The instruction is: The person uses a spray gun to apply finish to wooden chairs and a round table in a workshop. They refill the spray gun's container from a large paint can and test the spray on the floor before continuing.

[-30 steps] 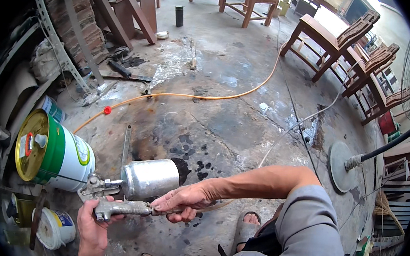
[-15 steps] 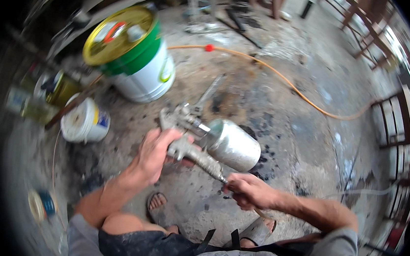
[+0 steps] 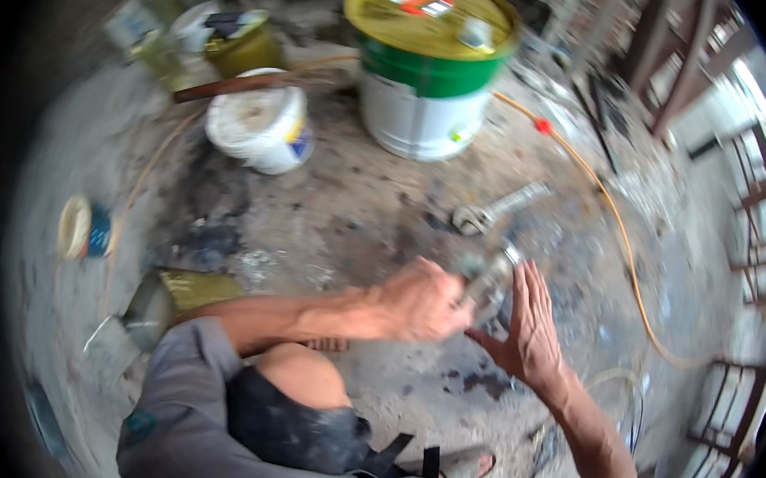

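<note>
Partly hidden between my hands is a metallic paint spray gun (image 3: 492,285), blurred by motion. My left hand (image 3: 423,300) is closed round it, with the forearm reaching across from the left. My right hand (image 3: 533,332) lies alongside the gun's right side, palm toward it, its fingers stretched out and the thumb apart. Whether the right palm touches the metal I cannot tell. Just beyond the gun an adjustable wrench (image 3: 502,207) lies on the stained concrete floor. The gun's silver cup cannot be made out clearly.
A large white and green bucket with a yellow lid (image 3: 424,105) stands ahead. Left of it are a small white bucket (image 3: 261,126), a brown stick (image 3: 232,86) and a yellow container (image 3: 245,46). An orange hose (image 3: 620,220) curves along the right, near wooden chairs (image 3: 741,402).
My view has swung left. My right hand has let go of the handle's hose end and opened beside the gun. The left hand's grip has shifted, and the gun is turned differently.
</note>
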The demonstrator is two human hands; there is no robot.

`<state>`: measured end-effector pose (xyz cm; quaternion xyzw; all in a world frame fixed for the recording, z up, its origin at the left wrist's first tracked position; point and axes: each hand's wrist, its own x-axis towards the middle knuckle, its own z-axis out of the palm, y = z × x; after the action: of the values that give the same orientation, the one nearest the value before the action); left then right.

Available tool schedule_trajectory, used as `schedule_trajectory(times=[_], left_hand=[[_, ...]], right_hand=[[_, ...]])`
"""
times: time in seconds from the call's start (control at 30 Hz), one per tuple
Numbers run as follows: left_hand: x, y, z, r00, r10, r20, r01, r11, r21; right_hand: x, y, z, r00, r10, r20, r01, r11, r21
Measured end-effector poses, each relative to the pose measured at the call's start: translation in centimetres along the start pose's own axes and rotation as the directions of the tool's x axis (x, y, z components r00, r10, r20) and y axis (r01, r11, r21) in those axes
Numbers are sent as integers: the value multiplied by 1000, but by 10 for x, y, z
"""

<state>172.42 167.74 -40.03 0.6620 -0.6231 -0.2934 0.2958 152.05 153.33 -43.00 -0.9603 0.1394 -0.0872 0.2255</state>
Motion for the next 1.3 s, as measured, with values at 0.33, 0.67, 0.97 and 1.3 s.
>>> schedule_trajectory(times=[0.33,0.67,0.97,1.3], left_hand=[[-7,4,10,924,339,-177,-341,940,23],[1,-37,-6,995,-34,94,98,530,-842],[-11,-70,102,974,28,226,198,-595,-779],[-21,-89,119,963,106,249,233,-794,-561]], right_hand=[[-2,7,45,993,-30,118,30,1000,0],[14,12,12,977,124,-173,-109,990,92],[33,-10,3,981,45,-188,8,963,271],[55,-37,-5,959,-269,-89,281,942,182]])
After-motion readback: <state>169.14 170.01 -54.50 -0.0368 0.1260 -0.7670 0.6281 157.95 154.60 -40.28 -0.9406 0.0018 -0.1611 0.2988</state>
